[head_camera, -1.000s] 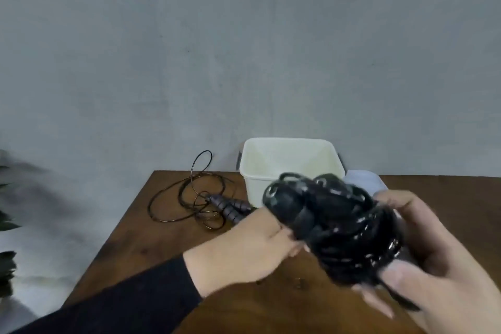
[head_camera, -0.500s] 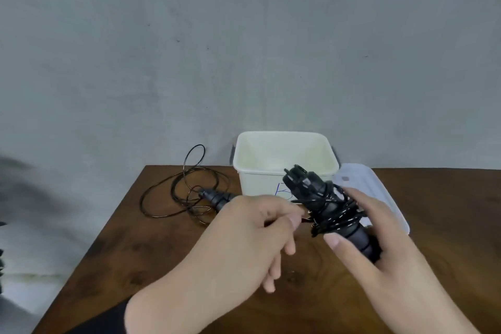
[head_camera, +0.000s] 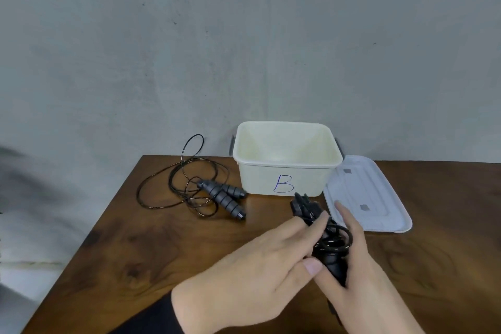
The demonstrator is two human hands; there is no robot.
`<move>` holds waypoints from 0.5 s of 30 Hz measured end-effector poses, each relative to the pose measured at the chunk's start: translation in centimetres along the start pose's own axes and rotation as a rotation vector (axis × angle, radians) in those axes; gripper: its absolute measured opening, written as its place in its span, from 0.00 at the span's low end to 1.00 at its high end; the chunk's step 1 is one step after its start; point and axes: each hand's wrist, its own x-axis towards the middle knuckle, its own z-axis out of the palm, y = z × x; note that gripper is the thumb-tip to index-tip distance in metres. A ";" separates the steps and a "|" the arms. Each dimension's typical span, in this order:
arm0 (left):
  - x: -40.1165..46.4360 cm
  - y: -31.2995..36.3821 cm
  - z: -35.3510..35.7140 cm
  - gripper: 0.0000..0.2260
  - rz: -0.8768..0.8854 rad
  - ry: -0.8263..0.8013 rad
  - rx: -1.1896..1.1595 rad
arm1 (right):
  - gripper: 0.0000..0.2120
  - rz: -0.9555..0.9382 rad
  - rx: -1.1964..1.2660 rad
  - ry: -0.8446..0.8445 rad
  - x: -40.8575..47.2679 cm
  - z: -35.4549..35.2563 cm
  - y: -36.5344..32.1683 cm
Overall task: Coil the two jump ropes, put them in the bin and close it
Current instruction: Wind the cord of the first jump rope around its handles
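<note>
Coiled jump rope (head_camera: pixel 329 238): a black bundle, cord wound round its handles, held above the table (head_camera: pixel 135 252) in front of the bin, between both hands.
Right hand (head_camera: pixel 357 274): wrapped round the lower part of the bundle, thumb across the front, fingers stretched along the far side.
Left hand (head_camera: pixel 254 266): fingers laid on the near side of the bundle, fingertips touching the cord; dark sleeve (head_camera: pixel 151 320) at the wrist.
Second jump rope (head_camera: pixel 189 184): lying loose on the table to the left of the bin, thin cord in untidy loops, one loop standing up against the wall; its two ribbed handles (head_camera: pixel 225 198) lie side by side near the bin's left front corner.
Bin (head_camera: pixel 287 165): cream plastic, open, nothing visible inside, at the table's far edge, a blue letter B (head_camera: pixel 283 184) on its front.
Lid (head_camera: pixel 366 195): white, flat on the table, just right of the bin.
</note>
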 end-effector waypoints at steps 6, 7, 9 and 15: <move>1.5 -1.6 -1.0 0.21 0.150 0.027 0.380 | 0.41 -0.065 -0.061 -0.090 0.4 0.4 0.0; 1.6 -1.8 -1.1 0.20 0.154 0.027 0.312 | 0.42 -0.075 -0.076 -0.091 0.4 0.3 0.0; 1.7 -1.8 -1.7 0.18 0.048 0.049 0.063 | 0.43 -0.098 -0.135 -0.100 0.5 0.0 0.0; 1.8 -1.4 -1.8 0.13 -0.018 0.139 0.042 | 0.37 -0.153 -0.218 -0.138 0.9 -0.6 -0.6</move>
